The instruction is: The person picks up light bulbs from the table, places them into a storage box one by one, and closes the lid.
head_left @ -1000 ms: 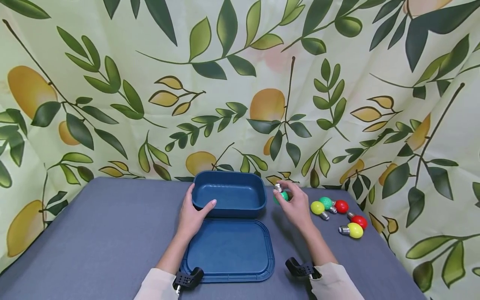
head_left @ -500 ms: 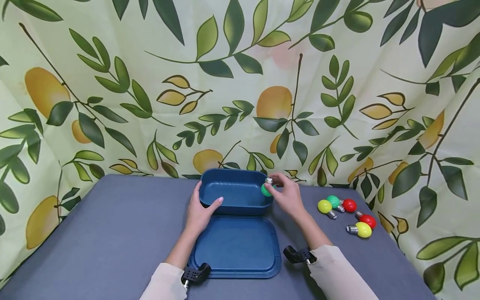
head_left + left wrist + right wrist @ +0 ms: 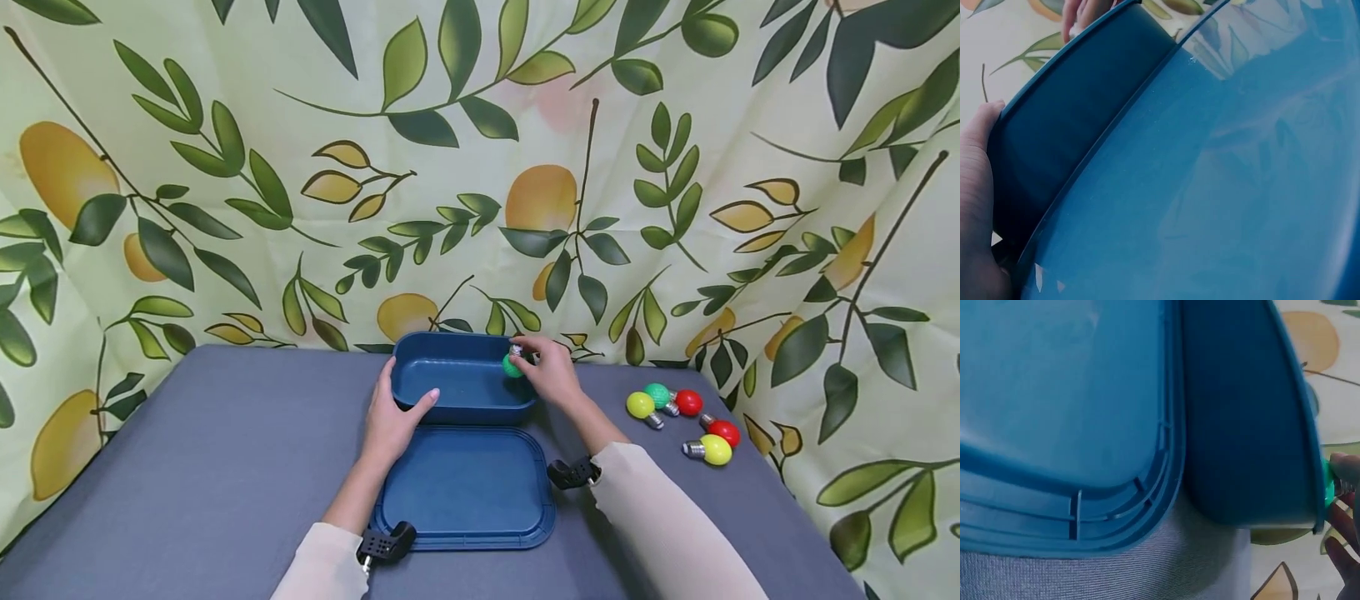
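Note:
My right hand (image 3: 551, 367) pinches a green light bulb (image 3: 513, 367) over the right end of a blue plastic box (image 3: 457, 414), its metal screw base pointing up. In the right wrist view, the green bulb (image 3: 1329, 484) shows just past the box's rim, between the fingertips. At the box's left end, my left hand (image 3: 390, 421) holds the corner, thumb over the front rim and fingers along the outer side. In the left wrist view, that hand (image 3: 975, 187) lies against the box wall (image 3: 1060, 144). The visible part of the box floor is bare.
The blue lid (image 3: 465, 492) lies flat just in front of the box. To the right lie a yellow bulb (image 3: 640, 405), a green bulb (image 3: 656, 394), a red bulb (image 3: 688, 402), another red bulb (image 3: 724, 432) and another yellow bulb (image 3: 717, 450). A leaf-patterned cloth (image 3: 450, 167) hangs behind.
My right hand has carried the green bulb leftward from beside the box to over its right end. My left hand has stayed at the box's left end.

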A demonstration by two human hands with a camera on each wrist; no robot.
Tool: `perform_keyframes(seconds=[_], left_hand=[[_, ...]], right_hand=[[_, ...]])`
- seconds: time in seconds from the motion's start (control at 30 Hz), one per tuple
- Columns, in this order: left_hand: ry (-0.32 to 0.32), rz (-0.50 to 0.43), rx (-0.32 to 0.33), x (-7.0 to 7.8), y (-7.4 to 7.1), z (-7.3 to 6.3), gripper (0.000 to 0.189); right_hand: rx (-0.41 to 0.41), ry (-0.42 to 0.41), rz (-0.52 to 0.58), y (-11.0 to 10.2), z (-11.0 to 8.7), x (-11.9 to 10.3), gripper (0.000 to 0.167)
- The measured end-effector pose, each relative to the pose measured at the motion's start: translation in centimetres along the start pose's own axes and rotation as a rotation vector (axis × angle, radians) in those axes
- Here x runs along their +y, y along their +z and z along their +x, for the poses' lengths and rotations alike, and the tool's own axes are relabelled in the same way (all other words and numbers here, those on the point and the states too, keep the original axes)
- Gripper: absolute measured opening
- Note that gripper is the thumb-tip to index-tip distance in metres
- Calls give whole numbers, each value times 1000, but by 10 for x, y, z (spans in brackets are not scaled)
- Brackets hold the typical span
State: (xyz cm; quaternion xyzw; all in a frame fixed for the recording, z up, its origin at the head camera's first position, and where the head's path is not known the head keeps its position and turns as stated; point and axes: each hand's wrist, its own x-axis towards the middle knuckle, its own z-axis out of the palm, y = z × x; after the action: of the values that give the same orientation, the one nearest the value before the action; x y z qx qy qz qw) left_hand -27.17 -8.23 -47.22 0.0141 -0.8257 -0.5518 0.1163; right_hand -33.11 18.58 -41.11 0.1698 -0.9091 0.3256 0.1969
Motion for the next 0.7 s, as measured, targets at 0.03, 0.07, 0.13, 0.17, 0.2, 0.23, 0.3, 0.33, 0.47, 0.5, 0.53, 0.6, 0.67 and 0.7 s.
perform_keyframes(seconds=[0.03, 0.07, 0.13, 0.17, 0.2, 0.23, 0.3, 0.33, 0.47, 0.5, 0.53, 0.6, 0.67, 0.7], left_hand=[[-2, 2, -1, 0, -1, 0, 99], [-3, 3, -3, 1, -1, 0, 99], [-5, 2, -1, 1, -1, -1, 99], [-5, 3, 0, 1, -1, -1, 99], [-5, 5, 0, 1, 0, -1, 99], [-4, 8, -4, 1, 1, -1, 99], [-1, 10, -15, 1, 3, -2, 99], [0, 11, -18, 1, 3, -2, 100], [-4, 27, -9, -3, 2, -4, 99], [-3, 31, -5, -4, 2, -4, 99], [-4, 39, -1, -4, 1, -3, 99], [-6, 44, -2, -4, 0, -2, 99], [-2, 45, -10, -3, 0, -1, 99], [-1, 47, -15, -2, 1, -1, 100]], right_hand=[[-8, 2, -23, 1, 1, 0, 32], [-17, 8, -48, 2, 2, 0, 32], [-30, 19, -88, 4, 3, 1, 32], [-34, 28, -106, 5, 3, 2, 32], [-35, 34, -122, 5, 3, 3, 32], [-30, 39, -144, 5, 3, 4, 33], [-21, 60, -165, 6, 4, 7, 32], [-17, 68, -177, 7, 4, 8, 32], [-44, 86, -162, 12, 6, 11, 31], [-56, 88, -148, 13, 7, 12, 30], [-66, 86, -135, 14, 7, 12, 30], [-84, 84, -117, 14, 9, 13, 30], [-93, 85, -112, 13, 11, 13, 30], [-97, 92, -114, 11, 11, 14, 30]])
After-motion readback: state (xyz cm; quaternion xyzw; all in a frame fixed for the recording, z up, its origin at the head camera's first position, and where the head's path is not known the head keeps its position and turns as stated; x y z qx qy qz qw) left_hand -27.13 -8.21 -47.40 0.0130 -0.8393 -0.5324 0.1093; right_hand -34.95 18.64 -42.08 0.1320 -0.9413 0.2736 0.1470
